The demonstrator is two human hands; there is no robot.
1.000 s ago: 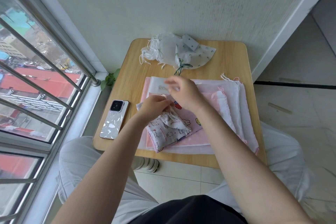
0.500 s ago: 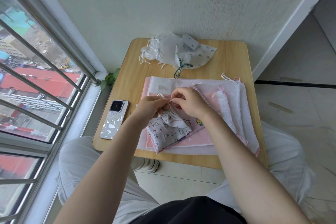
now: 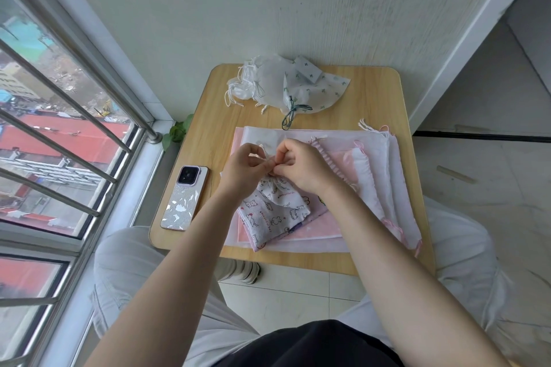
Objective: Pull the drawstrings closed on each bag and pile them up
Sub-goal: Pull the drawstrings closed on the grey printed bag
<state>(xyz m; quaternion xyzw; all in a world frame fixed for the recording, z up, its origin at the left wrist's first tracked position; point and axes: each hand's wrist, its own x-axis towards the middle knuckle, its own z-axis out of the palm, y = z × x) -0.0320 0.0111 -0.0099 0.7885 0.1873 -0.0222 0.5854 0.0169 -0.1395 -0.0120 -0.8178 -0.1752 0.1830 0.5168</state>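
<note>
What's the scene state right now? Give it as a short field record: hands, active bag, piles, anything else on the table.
left hand: pinches the drawstring at the mouth of the cat-print bag
right hand: pinches the drawstring at the same mouth, fingertips meeting the left hand's
cat-print bag: mouth gathered, lies on the flat bags
flat bags: pink and white, spread at table centre and right
cinched pile: white pouches and a green-print bag at the far edge
phone: face down, left of the flat bags
table: small, wooden, against the wall

Matt printed cloth bag [image 3: 275,213] on a smooth wood-grain table [image 3: 369,104]; glossy phone [image 3: 185,198].
</note>
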